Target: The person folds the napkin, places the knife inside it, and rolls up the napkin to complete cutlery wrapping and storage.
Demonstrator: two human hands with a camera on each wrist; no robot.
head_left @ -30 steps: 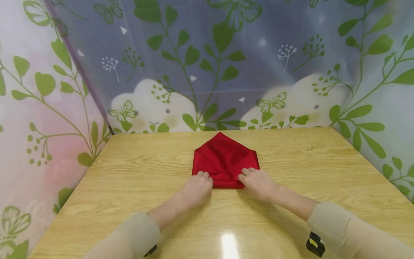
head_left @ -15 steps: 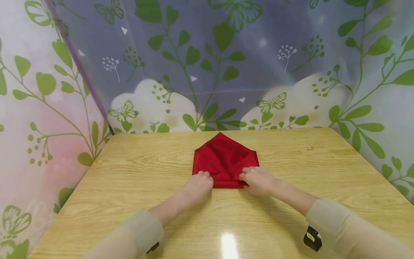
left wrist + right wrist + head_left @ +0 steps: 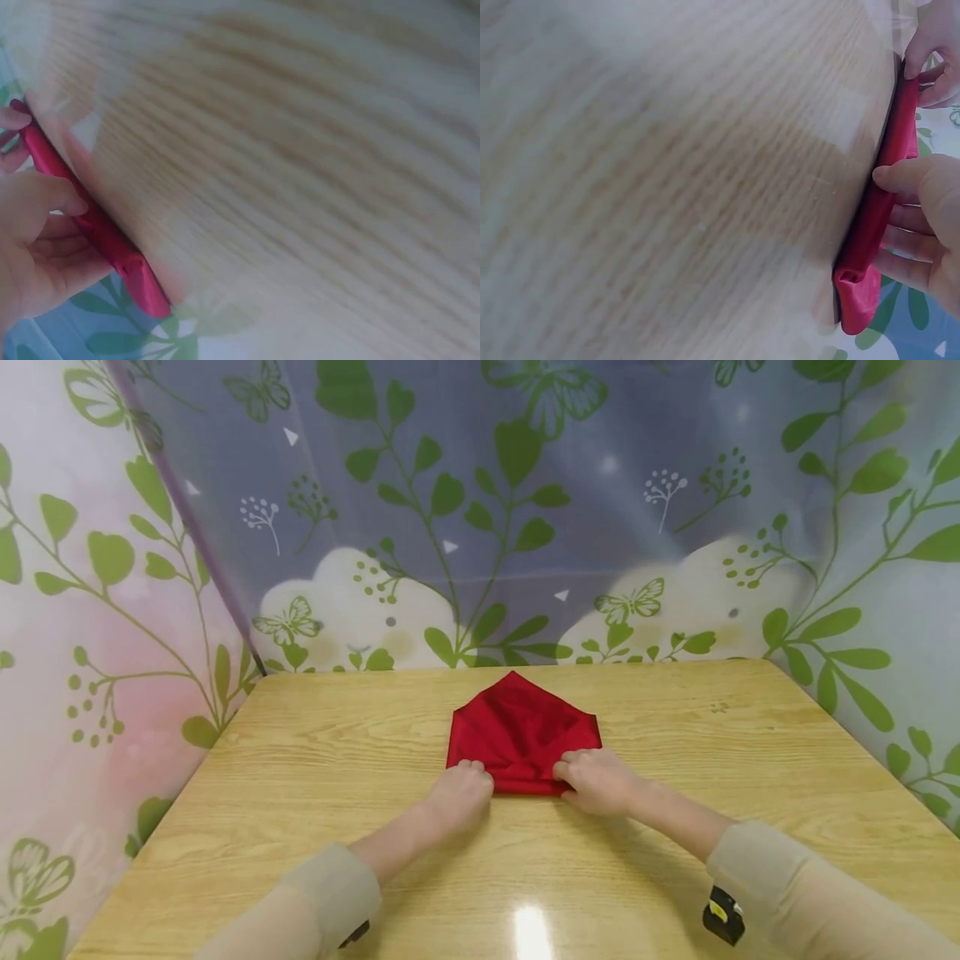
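Note:
A shiny red cloth (image 3: 525,727) lies on the wooden table, its far side coming to a point and its near edge rolled into a narrow tube. My left hand (image 3: 463,793) grips the left part of that roll. On the right part, my right hand (image 3: 600,781) does the same. In the left wrist view the thumb of the left hand (image 3: 45,240) presses the red roll (image 3: 101,229) with the fingers behind it. The right wrist view has the right hand (image 3: 922,217) pinching the roll (image 3: 870,225) between thumb and fingers, near its spiral end.
The light wood table (image 3: 337,735) runs back to a printed curtain (image 3: 480,527) with leaves, butterflies and clouds. More patterned curtain (image 3: 112,610) stands along the left side. A dark strap piece (image 3: 723,914) hangs under the right sleeve.
Both hands keep their hold on the rolled edge, with only slight shifts. The near edge of the cloth sits marginally farther from the person, and the head view has tilted a little.

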